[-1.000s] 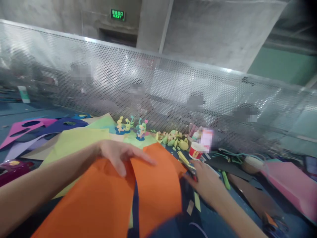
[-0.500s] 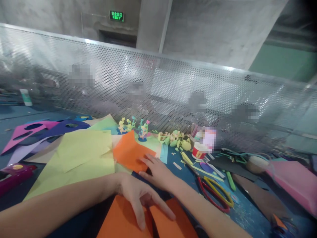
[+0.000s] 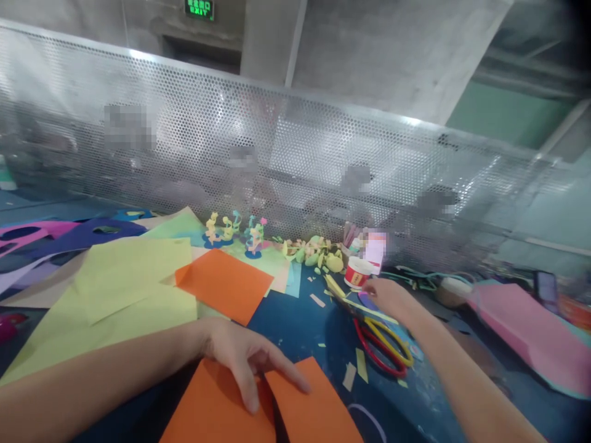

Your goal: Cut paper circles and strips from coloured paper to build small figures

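Observation:
My left hand [image 3: 252,363] rests with fingers spread on two orange paper pieces [image 3: 314,400] that lie side by side near me, a dark gap between them. My right hand [image 3: 392,298] reaches to the right, its fingers bent together beside a purple paper scrap [image 3: 368,301]; what is between the fingertips, if anything, is hidden. Just beyond the fingers stands a red and white cup [image 3: 356,272]. Scissors with red and yellow handles [image 3: 381,347] lie just in front of that hand. Another orange sheet [image 3: 226,284] lies flat beyond my left hand.
Yellow-green paper [image 3: 133,277] covers the left side. Small paper figures [image 3: 253,240] stand at the back, beside a heap of yellow-green cut-outs [image 3: 318,253]. A perforated metal screen [image 3: 198,141] closes off the far side. Pink paper [image 3: 530,332] lies at right, near a phone [image 3: 546,290].
My right hand has left the far orange sheet and moved right, to the purple scrap by the cup. That sheet now lies flatter. My left hand stays on the near orange pieces.

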Tool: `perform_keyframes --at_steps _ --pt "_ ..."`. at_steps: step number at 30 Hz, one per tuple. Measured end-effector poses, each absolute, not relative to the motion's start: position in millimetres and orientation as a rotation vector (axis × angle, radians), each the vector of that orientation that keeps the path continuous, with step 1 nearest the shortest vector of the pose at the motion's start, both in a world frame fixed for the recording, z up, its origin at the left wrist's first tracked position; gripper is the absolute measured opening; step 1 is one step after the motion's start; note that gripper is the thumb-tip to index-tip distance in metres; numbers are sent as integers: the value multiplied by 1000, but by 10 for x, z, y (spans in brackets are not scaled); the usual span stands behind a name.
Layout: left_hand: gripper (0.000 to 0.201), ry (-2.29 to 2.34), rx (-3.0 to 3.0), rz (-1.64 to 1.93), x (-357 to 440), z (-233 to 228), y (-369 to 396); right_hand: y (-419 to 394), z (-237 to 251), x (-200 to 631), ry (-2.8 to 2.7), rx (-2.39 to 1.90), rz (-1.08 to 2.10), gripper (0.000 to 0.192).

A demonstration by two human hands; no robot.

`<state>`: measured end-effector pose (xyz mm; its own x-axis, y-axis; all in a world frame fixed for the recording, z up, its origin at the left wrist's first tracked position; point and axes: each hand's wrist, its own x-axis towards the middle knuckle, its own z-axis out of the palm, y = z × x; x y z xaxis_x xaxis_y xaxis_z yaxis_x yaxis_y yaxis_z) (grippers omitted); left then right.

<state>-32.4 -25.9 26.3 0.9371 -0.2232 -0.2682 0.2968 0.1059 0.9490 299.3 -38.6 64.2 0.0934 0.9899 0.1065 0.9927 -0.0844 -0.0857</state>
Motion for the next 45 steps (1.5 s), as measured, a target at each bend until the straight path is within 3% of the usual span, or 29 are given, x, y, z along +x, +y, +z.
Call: perform_keyframes --at_steps 2,8,18,23,30,34,37,40,45 --pt "87 67 1412 -380 -321 232 -255 -418 527 3286 -1989 -2301 -11 18" --pt "87 37 1441 -347 -307 218 -274 -380 143 3485 -1922 -2292 -51 44" --pt "82 31 1445 -306 -297 247 -287 -452 257 3551 -1886 -2249 -178 31" --pt "83 67 1449 -285 -302 306 -323 -523 332 3532 -2000 -2160 -81 19" --pt "71 200 1615 -82 -400 502 -149 -502 671 3137 -2004 -1881 -182 35" --pt "67 315 1863 -38 -484 501 -33 -474 454 2587 -2227 -1660 -6 33" --pt "75 337 2004 13 -530 529 -1 -503 318 2416 -2291 -1595 108 33" --pt "83 406 2110 80 -568 634 7 -520 376 2480 -2215 -1609 156 35" --pt "73 601 2245 69 -642 881 17 -500 555 2526 -2031 -1664 257 31"
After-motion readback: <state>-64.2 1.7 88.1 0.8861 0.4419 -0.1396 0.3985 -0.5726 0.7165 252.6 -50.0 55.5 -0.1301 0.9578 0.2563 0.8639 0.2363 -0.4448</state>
